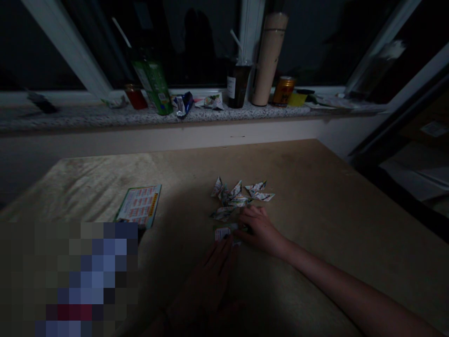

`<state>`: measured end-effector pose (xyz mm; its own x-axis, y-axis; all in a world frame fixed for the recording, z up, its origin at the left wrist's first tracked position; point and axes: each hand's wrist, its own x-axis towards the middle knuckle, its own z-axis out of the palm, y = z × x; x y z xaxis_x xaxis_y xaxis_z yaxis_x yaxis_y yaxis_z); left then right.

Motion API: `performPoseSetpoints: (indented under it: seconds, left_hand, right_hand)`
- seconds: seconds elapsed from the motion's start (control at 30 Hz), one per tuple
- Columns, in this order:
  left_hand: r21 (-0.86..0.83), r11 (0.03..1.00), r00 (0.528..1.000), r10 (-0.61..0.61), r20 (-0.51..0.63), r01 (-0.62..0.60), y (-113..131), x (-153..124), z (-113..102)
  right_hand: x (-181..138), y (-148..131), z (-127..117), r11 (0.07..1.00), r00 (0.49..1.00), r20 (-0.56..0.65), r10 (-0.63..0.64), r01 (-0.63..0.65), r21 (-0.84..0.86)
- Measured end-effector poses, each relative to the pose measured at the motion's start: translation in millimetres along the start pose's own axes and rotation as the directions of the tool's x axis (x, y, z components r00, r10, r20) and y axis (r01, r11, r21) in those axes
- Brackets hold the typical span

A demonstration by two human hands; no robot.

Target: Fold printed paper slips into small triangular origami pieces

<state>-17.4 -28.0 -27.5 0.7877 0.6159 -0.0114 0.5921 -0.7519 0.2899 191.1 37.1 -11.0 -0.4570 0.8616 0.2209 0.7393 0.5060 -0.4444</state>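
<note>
Lying partly under the unclenched left hand (pixel 213 269), paper (pixel 220 233) could be skewed by tugs from three-o'clock right hand (pixel 260 228), grip indiscernible.

Looks dim all round: dark windows (pixel 315 51) in pale frames (pixel 75 51) over a speckled stone sill (pixel 119 120), a pale wall (pixel 175 136) beneath, and a broad tan table (pixel 308 187) below. Shines faintly on the table's wrinkled left end; sinks into shadow toward the near middle.
</note>
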Motion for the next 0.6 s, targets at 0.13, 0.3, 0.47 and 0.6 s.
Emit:
performPoseSetpoints:
  seconds: [0.13, 0.3, 0.47, 0.6]
  left_hand:
    - [0.016, 1.0, 0.999, -0.001, 0.048, 0.001, 2.3, 1.4, -6.6]
    - [0.029, 1.0, 0.997, -0.013, 0.081, 0.011, 1.1, 2.9, -6.3]
    - [0.029, 1.0, 0.999, 0.001, 0.042, -0.002, 0.4, 1.8, -6.1]
    - [0.011, 1.0, 0.999, 0.01, 0.031, -0.011, 0.1, 2.5, -8.9]
  right_hand:
    - [-0.1, 0.7, 1.3, 1.0, 1.0, 0.003, -0.004, 0.004, 0.0]
    - [0.2, 1.5, 2.0, 1.0, 1.0, 0.006, -0.001, 0.001, 0.007]
    - [-0.2, 1.4, 0.6, 1.0, 1.0, 0.005, -0.002, 0.002, 0.01]
    - [-0.6, 1.5, 0.8, 1.0, 1.0, 0.005, 0.001, -0.001, 0.016]
